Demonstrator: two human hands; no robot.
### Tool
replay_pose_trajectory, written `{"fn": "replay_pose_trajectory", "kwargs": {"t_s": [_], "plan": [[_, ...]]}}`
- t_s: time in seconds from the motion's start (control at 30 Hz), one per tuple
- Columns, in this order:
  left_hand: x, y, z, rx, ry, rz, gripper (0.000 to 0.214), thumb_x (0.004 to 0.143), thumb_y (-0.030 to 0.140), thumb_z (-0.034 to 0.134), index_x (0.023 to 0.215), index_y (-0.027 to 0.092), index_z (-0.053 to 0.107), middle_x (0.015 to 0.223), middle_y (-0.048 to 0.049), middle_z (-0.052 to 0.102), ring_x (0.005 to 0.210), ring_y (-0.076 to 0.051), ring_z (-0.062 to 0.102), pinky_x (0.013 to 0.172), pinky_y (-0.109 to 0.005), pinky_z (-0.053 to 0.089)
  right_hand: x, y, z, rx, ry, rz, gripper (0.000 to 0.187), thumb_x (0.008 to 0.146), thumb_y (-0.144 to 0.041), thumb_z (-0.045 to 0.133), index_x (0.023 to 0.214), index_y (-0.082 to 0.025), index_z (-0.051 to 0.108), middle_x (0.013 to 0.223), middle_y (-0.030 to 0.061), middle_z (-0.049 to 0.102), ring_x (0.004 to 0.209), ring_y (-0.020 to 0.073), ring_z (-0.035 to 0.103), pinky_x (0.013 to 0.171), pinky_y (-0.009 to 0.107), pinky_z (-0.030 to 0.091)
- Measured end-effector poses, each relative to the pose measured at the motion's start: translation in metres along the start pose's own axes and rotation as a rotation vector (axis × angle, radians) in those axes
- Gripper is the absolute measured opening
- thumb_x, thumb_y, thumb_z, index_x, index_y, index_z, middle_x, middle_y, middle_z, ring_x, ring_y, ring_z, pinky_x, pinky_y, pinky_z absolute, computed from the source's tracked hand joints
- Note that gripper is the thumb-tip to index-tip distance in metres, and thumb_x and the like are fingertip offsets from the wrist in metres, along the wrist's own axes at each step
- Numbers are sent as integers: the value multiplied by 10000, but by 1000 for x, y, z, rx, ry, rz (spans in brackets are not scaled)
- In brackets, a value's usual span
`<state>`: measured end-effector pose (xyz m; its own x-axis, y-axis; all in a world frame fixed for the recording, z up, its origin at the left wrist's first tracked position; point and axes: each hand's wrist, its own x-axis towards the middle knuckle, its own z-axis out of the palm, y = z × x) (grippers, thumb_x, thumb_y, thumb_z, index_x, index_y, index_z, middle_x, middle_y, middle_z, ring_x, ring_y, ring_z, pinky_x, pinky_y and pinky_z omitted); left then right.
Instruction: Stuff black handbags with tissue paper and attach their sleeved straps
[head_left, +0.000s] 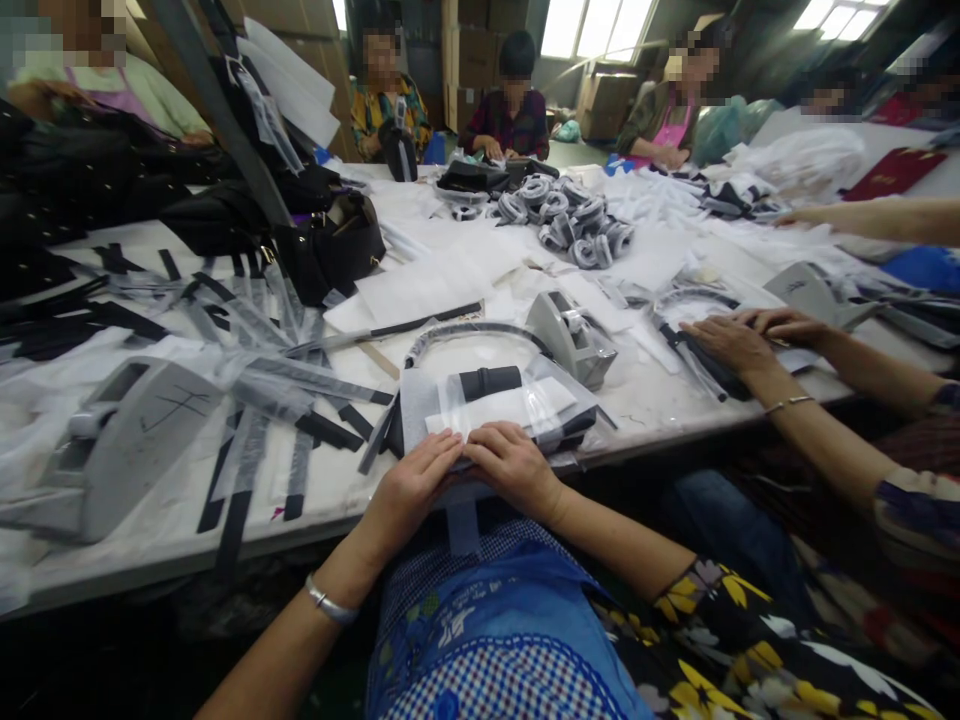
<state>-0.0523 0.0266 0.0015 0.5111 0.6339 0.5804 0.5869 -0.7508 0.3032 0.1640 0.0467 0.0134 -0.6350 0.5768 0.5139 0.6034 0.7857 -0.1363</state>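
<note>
A black handbag (pixel 574 432) lies at the table's front edge, partly covered by white foam sheet (pixel 413 400) and clear plastic. Its arched handle (pixel 480 328) is wrapped in plastic and stands away from me. My left hand (pixel 416 492) closes its fingers over the near edge of the wrapped bag. Beside it, almost fingertip to fingertip, my right hand (pixel 517 465) grips the same edge with bent fingers. Both thumbs are hidden below. A pale translucent strip (pixel 463 528) hangs under my hands. Just behind the bag stands a grey tape dispenser (pixel 574 340).
Another tape dispenser (pixel 139 440) stands left, near black straps (pixel 330 428) in plastic sleeves. Wrapped rings (pixel 581 220) are heaped farther back, and a black bag (pixel 330 245) stands left of centre. At right, a co-worker's hands (pixel 742 335) handle a similar black item.
</note>
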Motion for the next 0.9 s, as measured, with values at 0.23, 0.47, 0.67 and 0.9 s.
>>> {"fn": "replay_pose_trajectory", "kwargs": {"t_s": [0.23, 0.47, 0.67, 0.9], "plan": [[-6, -6, 14, 67, 51, 19, 425, 962, 121, 533, 1384, 154, 499, 1320, -153, 646, 1303, -257, 553, 1096, -479, 479, -16, -6, 2, -23, 121, -90, 271, 996, -149, 493, 1219, -180, 644, 1200, 84, 695, 1181, 219, 568, 1110, 428, 390], [-2, -4, 9, 57, 30, 0, 447, 963, 95, 481, 1403, 175, 479, 1325, -128, 646, 1312, -239, 545, 1104, -449, 474, -46, -19, 17, 85, 16, -341, 316, 958, -120, 564, 1266, -145, 627, 1337, 92, 647, 1325, 227, 532, 1118, 447, 438], [-2, -5, 9, 76, 31, 8, 475, 956, 73, 481, 1418, 184, 468, 1324, -124, 646, 1314, -236, 544, 1102, -441, 478, -38, -23, 35, 305, 217, -282, 152, 952, -129, 577, 1039, -135, 702, 1040, 68, 777, 1061, 189, 710, 994, 351, 553], [-4, -5, 12, 97, 58, 23, 426, 956, 65, 504, 1375, 144, 504, 1304, -139, 658, 1313, -239, 544, 1098, -441, 486, -20, -17, -17, 395, -3, -287, 190, 995, -216, 506, 1065, -169, 677, 995, 46, 777, 959, 159, 726, 1013, 334, 522]]}}
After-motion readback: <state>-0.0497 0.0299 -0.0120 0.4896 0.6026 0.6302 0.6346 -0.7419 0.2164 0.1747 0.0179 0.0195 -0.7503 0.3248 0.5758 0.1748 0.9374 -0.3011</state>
